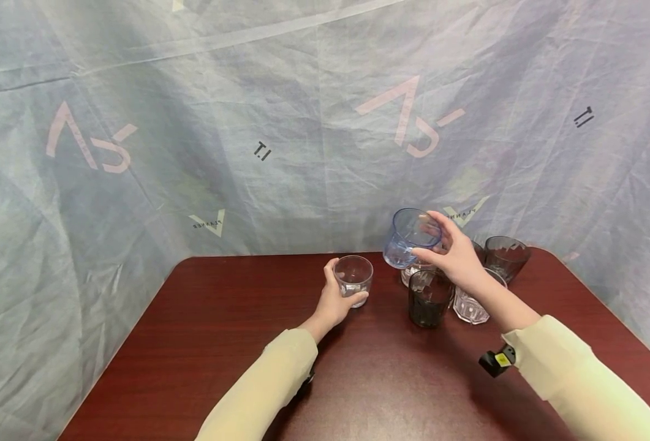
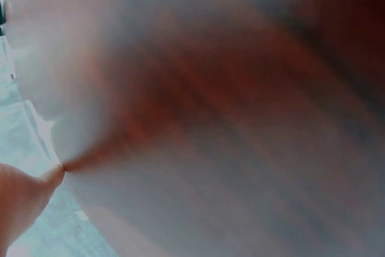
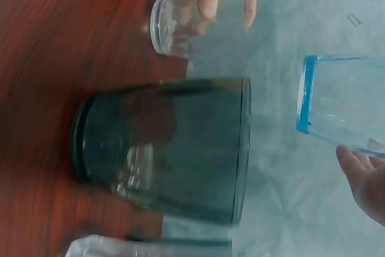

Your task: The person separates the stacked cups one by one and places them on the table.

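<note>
My left hand (image 1: 336,301) holds a short clear drinking glass (image 1: 355,278) upright at the middle of the table, thumb in front and fingers round the far side. In the left wrist view only the thumb (image 2: 24,200) shows at the edge; the rest is blurred tabletop. My right hand (image 1: 459,257) grips a blue-tinted glass (image 1: 404,242) by its side, raised above the other glasses. In the right wrist view the blue glass (image 3: 343,97) hangs apart from a dark grey glass (image 3: 180,148) standing on the table.
Below my right hand stand a dark grey glass (image 1: 428,306), a clear faceted glass (image 1: 470,309) and another clear glass (image 1: 410,275) partly hidden. Another dark glass (image 1: 506,254) is behind the forearm. A printed grey cloth (image 1: 325,122) hangs behind the red-brown table (image 1: 220,331).
</note>
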Motion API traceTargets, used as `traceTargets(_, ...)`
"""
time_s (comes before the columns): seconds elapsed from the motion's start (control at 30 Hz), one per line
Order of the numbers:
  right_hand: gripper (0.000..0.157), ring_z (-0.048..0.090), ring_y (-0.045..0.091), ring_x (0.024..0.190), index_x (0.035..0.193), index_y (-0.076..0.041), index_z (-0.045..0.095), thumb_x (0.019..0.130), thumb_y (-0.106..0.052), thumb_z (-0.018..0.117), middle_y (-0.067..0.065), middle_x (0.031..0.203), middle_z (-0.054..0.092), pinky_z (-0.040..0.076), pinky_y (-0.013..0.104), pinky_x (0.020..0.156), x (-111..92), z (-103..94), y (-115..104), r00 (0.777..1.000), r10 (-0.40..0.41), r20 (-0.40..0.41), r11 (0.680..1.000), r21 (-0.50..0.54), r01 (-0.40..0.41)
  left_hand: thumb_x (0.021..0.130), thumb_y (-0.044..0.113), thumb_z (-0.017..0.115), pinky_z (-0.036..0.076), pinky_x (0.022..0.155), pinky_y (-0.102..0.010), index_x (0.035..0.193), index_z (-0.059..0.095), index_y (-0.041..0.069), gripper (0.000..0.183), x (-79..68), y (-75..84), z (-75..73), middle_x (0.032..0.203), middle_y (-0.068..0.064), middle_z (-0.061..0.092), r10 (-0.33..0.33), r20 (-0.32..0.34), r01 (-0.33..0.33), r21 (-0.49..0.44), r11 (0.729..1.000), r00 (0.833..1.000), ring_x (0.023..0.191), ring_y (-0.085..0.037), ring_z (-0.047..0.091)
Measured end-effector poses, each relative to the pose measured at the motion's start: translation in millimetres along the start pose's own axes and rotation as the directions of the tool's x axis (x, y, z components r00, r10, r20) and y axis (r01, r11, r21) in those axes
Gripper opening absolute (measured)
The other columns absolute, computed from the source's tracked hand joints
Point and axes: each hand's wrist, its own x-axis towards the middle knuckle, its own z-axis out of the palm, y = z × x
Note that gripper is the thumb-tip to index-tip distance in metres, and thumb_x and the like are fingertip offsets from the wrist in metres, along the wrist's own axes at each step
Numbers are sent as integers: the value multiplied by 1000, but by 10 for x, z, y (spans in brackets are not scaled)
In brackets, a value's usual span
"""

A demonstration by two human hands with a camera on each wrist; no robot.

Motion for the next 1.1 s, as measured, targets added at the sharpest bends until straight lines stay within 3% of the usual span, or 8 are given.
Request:
traceTargets(0.13,70,49,6,120,143,2,34,83,11,69,-11,129,51,45,15,82,-85,-168,-24,998,9,-55,1000,-28,-11,78,17,84,40,99,-47,144,18,18,94,0,-3,-2,134,-23,48,-8,3,8,-1,1000,1000,121,-35,50)
traceTargets(0.47,69,50,-4,114,141,-3,40,81,16,68,-17,125,52,45,10,79,-302,-603,-91,989,-41,-141,991,-135,22,77,18,84,40,99,-47,144,18,20,95,10,-23,8,135,-22,48,-30,9,30,4,1000,1000,122,-34,50)
traceTargets(0.77,71,55,-2,110,138,-11,44,79,23,65,-12,124,56,44,9,81,-589,-987,-95,985,-34,-167,999,12,36,78,21,84,41,97,-49,144,18,21,93,-8,-18,3,133,-24,48,2,5,-2,14,1000,1000,120,-37,51)
traceTargets(0.9,73,56,-6,104,137,-18,44,80,21,66,-17,123,55,43,6,80,-726,-1152,-83,981,-3,-196,996,-87,-14,79,24,83,43,94,-50,143,19,21,91,-20,-11,1,130,-25,50,42,-10,-41,33,999,999,116,-38,53)
traceTargets(1.1,73,49,-13,110,137,-22,42,81,15,69,-22,123,52,38,3,80,-909,-1375,-33,963,21,-269,963,-254,-92,79,21,83,41,97,-49,145,18,22,93,6,-23,9,135,-22,47,-29,12,29,12,1000,999,121,-36,50)
